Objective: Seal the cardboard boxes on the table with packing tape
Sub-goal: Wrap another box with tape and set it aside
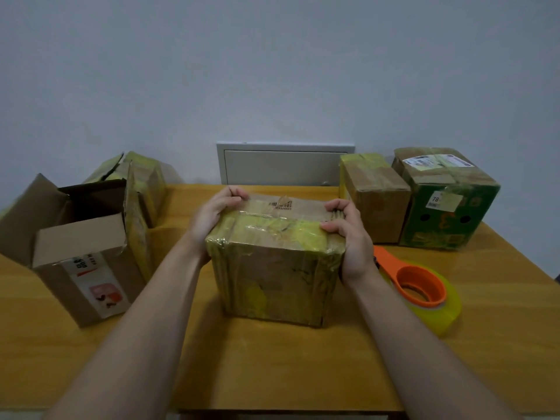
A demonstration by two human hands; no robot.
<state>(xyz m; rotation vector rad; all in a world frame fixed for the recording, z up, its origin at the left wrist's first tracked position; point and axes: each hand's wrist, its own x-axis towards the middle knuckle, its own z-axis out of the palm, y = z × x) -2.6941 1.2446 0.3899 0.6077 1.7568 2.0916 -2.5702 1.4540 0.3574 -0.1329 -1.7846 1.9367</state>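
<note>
Both hands, left point(212, 218) and right point(348, 237), clamp fingers on the box point(275, 262), steadying it; tape point(424, 294) waits right of it.

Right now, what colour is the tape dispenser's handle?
Orange, on the tape dispenser right of the held box; clearest in the head view.

The left forearm point(145, 313) and right forearm point(403, 322) are bare, as are the left hand point(212, 221) and right hand point(350, 237).

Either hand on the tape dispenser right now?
No, the left hand and right hand grip the taped box; the tape dispenser lies on the table beside it.
</note>
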